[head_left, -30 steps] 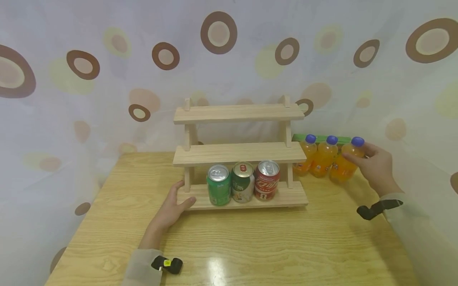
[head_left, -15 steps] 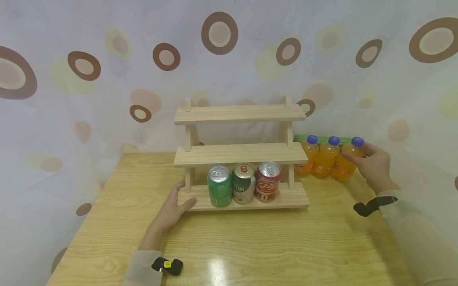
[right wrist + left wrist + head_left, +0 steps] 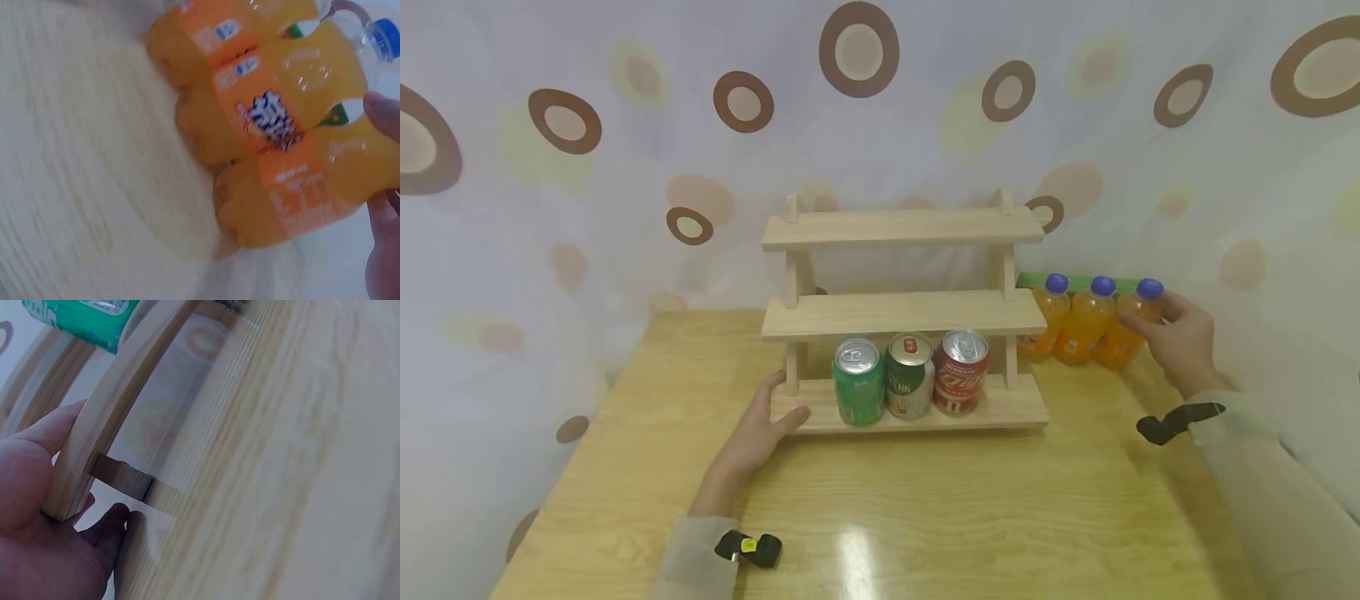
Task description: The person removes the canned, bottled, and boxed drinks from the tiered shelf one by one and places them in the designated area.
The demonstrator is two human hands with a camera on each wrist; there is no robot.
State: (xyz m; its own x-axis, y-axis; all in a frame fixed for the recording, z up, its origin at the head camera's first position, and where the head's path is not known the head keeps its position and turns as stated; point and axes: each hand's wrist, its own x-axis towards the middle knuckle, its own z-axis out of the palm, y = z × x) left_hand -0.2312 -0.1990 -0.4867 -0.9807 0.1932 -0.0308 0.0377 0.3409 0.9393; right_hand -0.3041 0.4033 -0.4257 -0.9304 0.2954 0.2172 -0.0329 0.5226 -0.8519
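Note:
My left hand [image 3: 758,432] grips the left end of the bottom board of a three-tier wooden shelf [image 3: 902,312]. In the left wrist view, thumb and fingers lie on either side of that board [image 3: 112,419]. On the bottom tier stand a green can [image 3: 859,387], a dark green and white can [image 3: 910,387] and a red can [image 3: 961,379]. To the shelf's right, my right hand [image 3: 1183,346] holds the rightmost orange soda bottle [image 3: 1123,337] by its upper part. The middle soda bottle [image 3: 1084,329] and left soda bottle [image 3: 1051,321] stand beside it, partly overlapped by the shelf.
A long green object [image 3: 1123,285] lies behind the bottles, mostly hidden. The wood-grain table [image 3: 970,508] extends in front of the shelf. A curtain [image 3: 910,142] with circle patterns hangs behind and at both sides.
The rightmost bottle has shifted slightly left in my right hand, closing up to the middle bottle. The head view has tilted a little; my left hand keeps its grip on the shelf.

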